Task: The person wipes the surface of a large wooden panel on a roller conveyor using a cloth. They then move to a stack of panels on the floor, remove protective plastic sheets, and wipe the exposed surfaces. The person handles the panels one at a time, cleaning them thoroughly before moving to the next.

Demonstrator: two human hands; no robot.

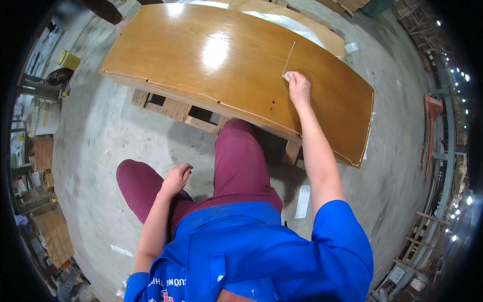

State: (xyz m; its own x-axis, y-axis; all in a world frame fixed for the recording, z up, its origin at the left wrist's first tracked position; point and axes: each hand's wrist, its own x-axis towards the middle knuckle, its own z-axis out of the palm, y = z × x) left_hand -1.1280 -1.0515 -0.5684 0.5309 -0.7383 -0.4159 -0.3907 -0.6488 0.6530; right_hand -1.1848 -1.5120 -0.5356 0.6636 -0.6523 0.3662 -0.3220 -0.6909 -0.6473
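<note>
A large glossy brown wooden panel (241,60) with a gently curved shape lies in front of me. Over its right part, my right hand (299,89) pinches a small white piece (287,77), too small to identify, against the surface. A thin pale pinkish line (289,58) runs from the white piece toward the far side. Another pale line (251,110) follows the panel's near edge, passing small dark holes (219,102). My left hand (177,178) hangs by my left thigh, away from the panel, fingers loosely curled with nothing visible in them.
Wooden pallets (176,109) support the panel above the concrete floor (100,151). Another person's leg (103,10) shows at the far left. Cardboard boxes (43,153) and a yellow container (69,60) stand left; an orange-red frame (432,108) stands right. Pale paper strips (302,201) lie on the floor.
</note>
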